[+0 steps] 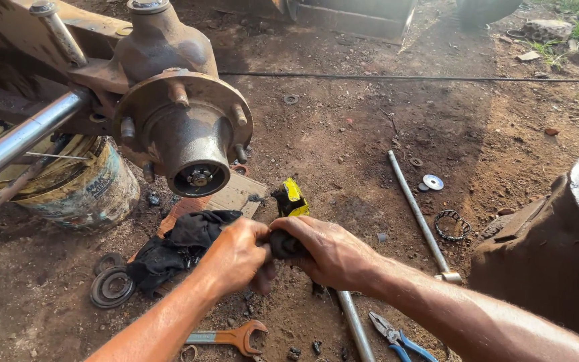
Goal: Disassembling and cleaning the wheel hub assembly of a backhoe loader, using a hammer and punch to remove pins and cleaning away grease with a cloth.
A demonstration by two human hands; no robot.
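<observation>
bare reddish dirt (383,134) makes the working floor, outdoors, with low sun, patches of grass at the far right edge and a thin cable running across the ground behind; above it at the left hangs a rusty wheel hub (185,127), wheel off, studs bare, its centre open so the spindle nut shows inside; a chrome rod (25,137) runs off to the left and a dented paint bucket (82,184) sits beneath it.

both hands meet in the middle of the view; the left hand (236,258) is closed around a black rag (182,245), whose loose end trails onto a cardboard scrap (232,194); the right hand (333,251) is closed on a small dark part (284,245), pressed against the rag; what the part is i cannot tell, it is mostly hidden by the fingers.

judging by the lay of things, the stripping down looks done and cleaning is under way: a bearing cage (452,224) and a washer (432,182) lie well apart on the soil beside a long steel bar (417,211); a round dust cap (110,287) rests near the rag; refitting appears still ahead.

near the bottom edge lie an orange open-end spanner (232,336) and blue-handled pliers (393,336); a yellow and black tool (291,196) sits just beyond the hands.
</observation>
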